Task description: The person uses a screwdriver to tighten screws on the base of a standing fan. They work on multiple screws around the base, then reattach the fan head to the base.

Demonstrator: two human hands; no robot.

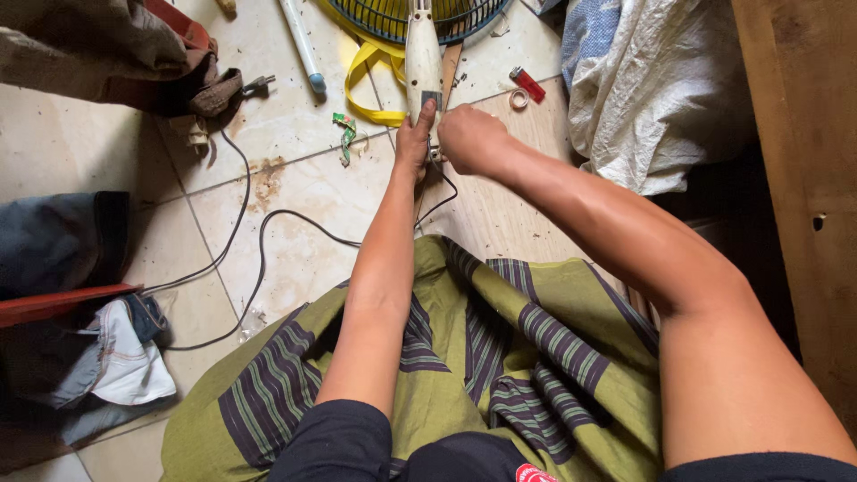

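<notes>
A cream-coloured fan neck [422, 58] lies on the floor, leading up to a dark wire fan guard [420, 16] at the top edge. My left hand [414, 138] grips the lower end of the fan neck, thumb laid along it. My right hand [470, 138] is closed in a fist right beside it, pressed against the same end; what it holds is hidden. A black cable [259, 250] runs from that spot across the tiles to the left. A green striped cloth [500, 357] covers my lap.
A yellow strap [366, 71], a red lighter [528, 84], a tape roll [519, 98], a white tube [302, 45] and a green scrap [345, 134] lie on the tiles. Clothes are piled left [62, 241], a white sack [652, 89] and a wooden panel [803, 178] stand right.
</notes>
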